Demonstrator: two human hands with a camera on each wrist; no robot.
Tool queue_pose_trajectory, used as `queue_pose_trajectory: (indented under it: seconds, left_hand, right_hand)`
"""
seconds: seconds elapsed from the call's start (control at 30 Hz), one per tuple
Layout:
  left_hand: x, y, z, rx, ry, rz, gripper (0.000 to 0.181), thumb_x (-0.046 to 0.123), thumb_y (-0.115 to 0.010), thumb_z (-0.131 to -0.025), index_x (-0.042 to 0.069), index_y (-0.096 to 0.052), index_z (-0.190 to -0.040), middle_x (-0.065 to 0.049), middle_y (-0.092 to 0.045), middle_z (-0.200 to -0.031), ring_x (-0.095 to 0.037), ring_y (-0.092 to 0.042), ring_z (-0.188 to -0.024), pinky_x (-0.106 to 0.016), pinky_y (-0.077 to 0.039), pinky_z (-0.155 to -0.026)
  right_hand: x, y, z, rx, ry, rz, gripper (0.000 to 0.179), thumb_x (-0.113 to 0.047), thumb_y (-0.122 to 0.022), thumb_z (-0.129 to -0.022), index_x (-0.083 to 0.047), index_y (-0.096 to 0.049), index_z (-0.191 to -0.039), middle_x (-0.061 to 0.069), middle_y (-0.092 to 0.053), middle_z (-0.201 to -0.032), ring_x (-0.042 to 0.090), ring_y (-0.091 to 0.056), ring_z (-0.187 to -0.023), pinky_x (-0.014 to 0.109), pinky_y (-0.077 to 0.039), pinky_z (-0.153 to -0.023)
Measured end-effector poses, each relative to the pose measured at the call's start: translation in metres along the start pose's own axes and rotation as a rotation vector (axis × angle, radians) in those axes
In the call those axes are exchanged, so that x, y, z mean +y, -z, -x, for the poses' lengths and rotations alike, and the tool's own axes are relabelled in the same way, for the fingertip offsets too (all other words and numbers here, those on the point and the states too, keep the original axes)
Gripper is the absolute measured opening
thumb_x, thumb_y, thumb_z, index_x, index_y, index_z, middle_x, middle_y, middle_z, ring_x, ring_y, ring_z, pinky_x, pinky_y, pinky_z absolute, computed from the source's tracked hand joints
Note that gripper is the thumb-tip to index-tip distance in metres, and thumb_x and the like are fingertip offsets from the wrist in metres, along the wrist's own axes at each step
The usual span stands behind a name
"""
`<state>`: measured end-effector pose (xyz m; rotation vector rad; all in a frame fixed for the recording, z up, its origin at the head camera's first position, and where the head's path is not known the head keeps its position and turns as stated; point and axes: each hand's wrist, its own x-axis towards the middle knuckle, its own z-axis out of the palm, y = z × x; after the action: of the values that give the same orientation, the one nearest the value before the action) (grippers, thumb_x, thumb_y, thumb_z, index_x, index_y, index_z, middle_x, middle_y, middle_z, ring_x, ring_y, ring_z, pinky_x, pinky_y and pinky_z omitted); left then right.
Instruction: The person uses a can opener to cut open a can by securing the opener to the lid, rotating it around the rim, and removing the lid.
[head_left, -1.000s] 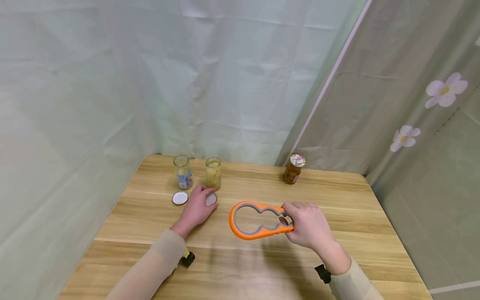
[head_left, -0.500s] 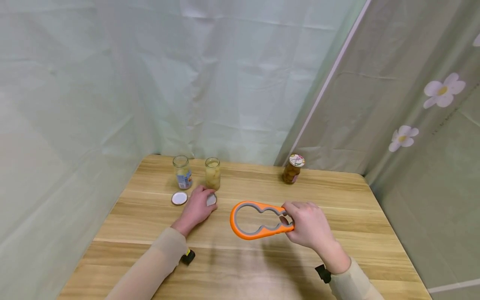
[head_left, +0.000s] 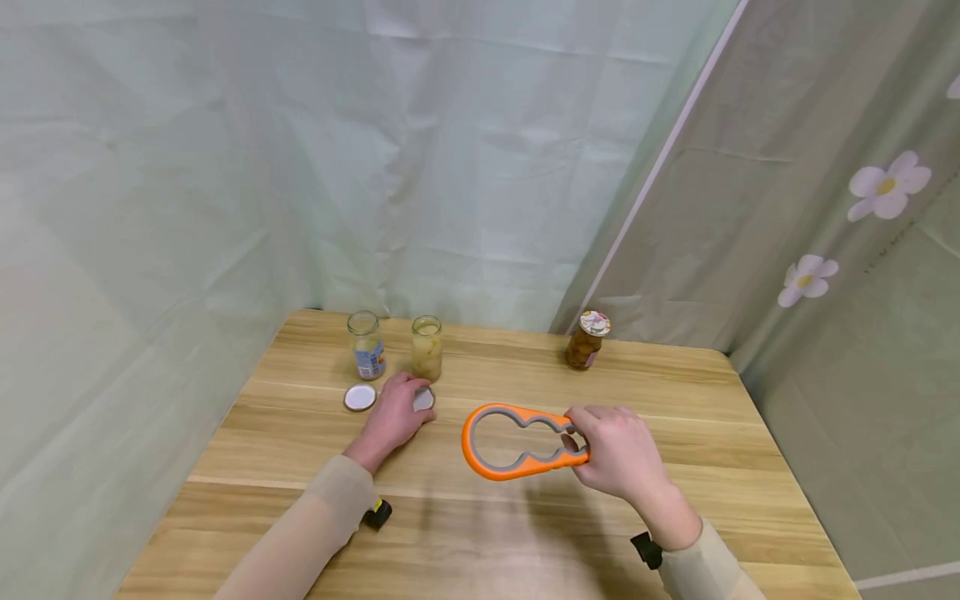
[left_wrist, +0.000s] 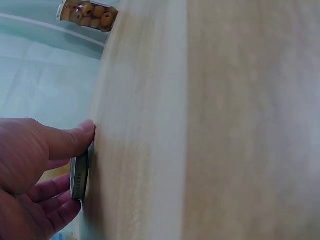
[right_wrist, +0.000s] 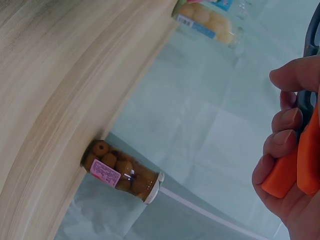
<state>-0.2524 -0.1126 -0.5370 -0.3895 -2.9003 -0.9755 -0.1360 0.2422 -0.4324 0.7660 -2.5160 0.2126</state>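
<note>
My left hand (head_left: pixel 395 410) pinches a jar lid (head_left: pixel 423 398) at the table surface, its pale inner face up. In the left wrist view the lid (left_wrist: pixel 80 176) stands edge-on between thumb and fingers. Just behind that hand is an uncapped glass jar (head_left: pixel 427 354) with pale fruit inside. A second lidless jar (head_left: pixel 367 354) with a blue label stands to its left, and another lid (head_left: pixel 360 397) lies in front of it. Above the table, my right hand (head_left: pixel 619 450) grips an orange and grey jar opener (head_left: pixel 480 471) by its narrow end, its wide loop pointing left.
A capped jar (head_left: pixel 585 346) of brown fruit stands at the back right, with a patterned lid and a pink label in the right wrist view. Curtains (head_left: pixel 487 167) hang close behind the wooden table (head_left: pixel 675 392) and at both sides.
</note>
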Motion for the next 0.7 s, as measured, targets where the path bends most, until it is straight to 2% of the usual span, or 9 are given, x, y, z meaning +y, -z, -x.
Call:
queue_pose_trajectory:
  seconds: [0.5,0.7]
  left_hand:
    - [0.0014,0.0017,0.0012,0.010,-0.001,0.023,0.058,0.017,-0.095,-0.080,-0.005,-0.071,-0.129,-0.024,-0.063,-0.128,-0.042,-0.058,-0.118,-0.056,-0.049,-0.101]
    - [0.0057,0.0032,0.0066,0.053,-0.021,0.023,0.065,0.022,-0.099,-0.075,-0.003,-0.073,-0.129,-0.020,-0.064,-0.126,-0.039,-0.060,-0.114,-0.053,-0.050,-0.097]
  right_hand:
    - [0.0033,-0.0009,0.0018,-0.025,-0.009,0.013,0.024,-0.014,-0.083,-0.074,-0.023,-0.064,-0.085,-0.019,-0.044,-0.067,0.003,-0.034,-0.056,0.026,-0.033,-0.055]
    - [0.0102,0.0019,0.0064,-0.029,-0.030,0.020,0.022,-0.012,-0.082,-0.074,-0.021,-0.065,-0.084,-0.017,-0.052,-0.068,0.003,-0.036,-0.056,0.027,-0.036,-0.055]
